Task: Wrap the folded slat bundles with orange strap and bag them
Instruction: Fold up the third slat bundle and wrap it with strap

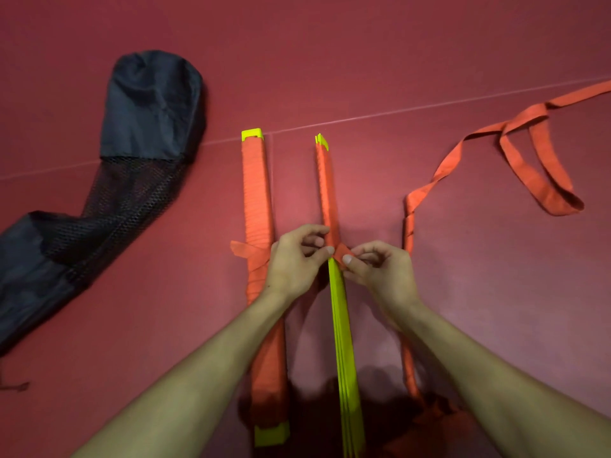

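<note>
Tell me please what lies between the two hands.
The half-wrapped middle slat bundle runs between the left hand and right hand; both pinch the orange strap end on it. The head view shows this.

You have one view only, the wide-angle camera on your head, which faces forward and steeply down at the red floor (363,61). It sits close to the work: your forearms come in from the bottom edge, and your left hand (291,262) and right hand (380,272) meet just below centre. The frame reaches wide: the dark bag (145,104) lies toward the left edge, and the orange strap (532,114) runs out at the right.
</note>
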A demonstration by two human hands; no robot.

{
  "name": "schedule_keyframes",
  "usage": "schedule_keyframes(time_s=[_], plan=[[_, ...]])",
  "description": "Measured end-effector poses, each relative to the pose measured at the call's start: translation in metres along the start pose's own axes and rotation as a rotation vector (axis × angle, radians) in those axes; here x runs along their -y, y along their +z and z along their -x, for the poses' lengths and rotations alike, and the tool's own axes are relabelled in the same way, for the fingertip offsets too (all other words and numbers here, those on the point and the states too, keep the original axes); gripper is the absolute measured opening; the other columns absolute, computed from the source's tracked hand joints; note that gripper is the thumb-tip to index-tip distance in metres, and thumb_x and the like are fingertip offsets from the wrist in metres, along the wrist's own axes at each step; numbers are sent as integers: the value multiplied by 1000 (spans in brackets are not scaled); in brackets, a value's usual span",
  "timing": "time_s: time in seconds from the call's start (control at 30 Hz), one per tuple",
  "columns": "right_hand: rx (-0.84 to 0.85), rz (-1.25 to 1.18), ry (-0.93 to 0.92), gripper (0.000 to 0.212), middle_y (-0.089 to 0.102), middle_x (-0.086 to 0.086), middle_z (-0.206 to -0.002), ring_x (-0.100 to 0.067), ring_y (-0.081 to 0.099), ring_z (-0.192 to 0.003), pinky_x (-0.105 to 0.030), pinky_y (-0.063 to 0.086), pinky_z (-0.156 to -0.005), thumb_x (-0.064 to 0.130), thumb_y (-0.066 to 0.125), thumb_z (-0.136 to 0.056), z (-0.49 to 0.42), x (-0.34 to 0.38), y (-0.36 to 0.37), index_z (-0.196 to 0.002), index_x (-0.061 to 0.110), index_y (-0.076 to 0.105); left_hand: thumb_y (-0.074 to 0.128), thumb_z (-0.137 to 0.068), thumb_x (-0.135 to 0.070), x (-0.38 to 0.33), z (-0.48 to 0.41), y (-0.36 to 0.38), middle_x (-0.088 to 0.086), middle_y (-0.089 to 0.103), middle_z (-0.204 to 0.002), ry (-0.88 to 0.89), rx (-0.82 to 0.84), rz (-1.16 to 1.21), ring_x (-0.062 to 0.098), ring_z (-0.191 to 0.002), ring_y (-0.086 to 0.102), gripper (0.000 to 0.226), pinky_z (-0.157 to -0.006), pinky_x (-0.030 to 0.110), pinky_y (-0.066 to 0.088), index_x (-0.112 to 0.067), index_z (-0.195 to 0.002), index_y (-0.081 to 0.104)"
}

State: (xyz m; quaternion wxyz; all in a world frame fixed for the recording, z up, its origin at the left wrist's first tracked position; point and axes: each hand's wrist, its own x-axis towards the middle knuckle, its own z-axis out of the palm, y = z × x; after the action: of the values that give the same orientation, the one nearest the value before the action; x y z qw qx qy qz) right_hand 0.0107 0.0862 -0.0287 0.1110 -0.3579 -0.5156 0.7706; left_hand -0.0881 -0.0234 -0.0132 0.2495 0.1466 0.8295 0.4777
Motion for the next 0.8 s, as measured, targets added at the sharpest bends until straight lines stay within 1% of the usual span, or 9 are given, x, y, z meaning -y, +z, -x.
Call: schedule_keyframes(time_s=[0.1,0.2,0.3,0.37,0.47,0.57,0.67,0.73,0.8], plan=[[-52,-23,32,20,60,-2,-58,-5,61,-54,-20,56,-57,-11,66,-83,0,-2,7,-71,4,60,78,-80,2,4,-1,-5,-7,60,-81,-10,1,-16,11,-69,62,39,-81,31,56,-24,-106,67],[-63,-13,56,18,62,-6,-63,-7,63,-57,-21,57,-58,-8,67,-84,2,-2,8,-73,4,60,77,-82,1,6,2,-5,-3,64,-92,23,-11,-47,13,-76,67,41,-82,28,56,-19,-117,70],[-44,31,70,15,66,-12,-73,-13,64,-62,-25,57,-59,-5,68,-84,7,-2,4,-75,5,63,76,-84,-2,5,5,-1,2,64,-102,103,-39,-130,13,-86,69,41,-84,20,54,-15,-122,71],[-47,58,72,15,66,-15,-76,-17,65,-65,-28,58,-60,-5,69,-84,10,-2,3,-75,5,64,74,-85,-2,3,6,1,0,62,-100,115,-53,-167,13,-86,69,40,-84,18,51,-16,-122,71],[-50,116,68,16,65,-15,-74,-19,63,-66,-30,58,-61,-4,71,-82,11,-1,6,-72,7,65,70,-87,1,5,5,-1,5,72,-106,75,-59,-229,17,-91,72,34,-87,19,52,-16,-116,75],[-81,227,44,18,66,-9,-67,-20,63,-65,-38,58,-63,2,76,-80,9,-2,9,-68,12,67,70,-86,1,6,9,-3,6,76,-105,21,-49,-269,13,-87,70,31,-78,10,46,-14,-113,76],[-149,412,-2,19,69,-6,-61,-18,64,-57,-46,59,-64,11,81,-77,10,-3,8,-64,17,69,71,-85,2,7,15,4,7,76,-105,52,-40,-292,10,-82,66,31,-74,4,42,-14,-111,77],[-167,464,-20,17,69,-2,-59,-14,64,-54,-39,57,-63,15,82,-77,14,-1,5,-64,17,70,72,-84,1,9,17,9,9,73,-107,89,-48,-310,17,-83,69,31,-75,6,41,-13,-111,77],[-156,539,-70,16,68,0,-56,-10,62,-53,-22,49,-58,18,81,-77,17,1,2,-65,16,71,74,-82,1,10,16,11,10,69,-104,130,-50,-352,21,-81,69,32,-76,9,41,-12,-111,76]])
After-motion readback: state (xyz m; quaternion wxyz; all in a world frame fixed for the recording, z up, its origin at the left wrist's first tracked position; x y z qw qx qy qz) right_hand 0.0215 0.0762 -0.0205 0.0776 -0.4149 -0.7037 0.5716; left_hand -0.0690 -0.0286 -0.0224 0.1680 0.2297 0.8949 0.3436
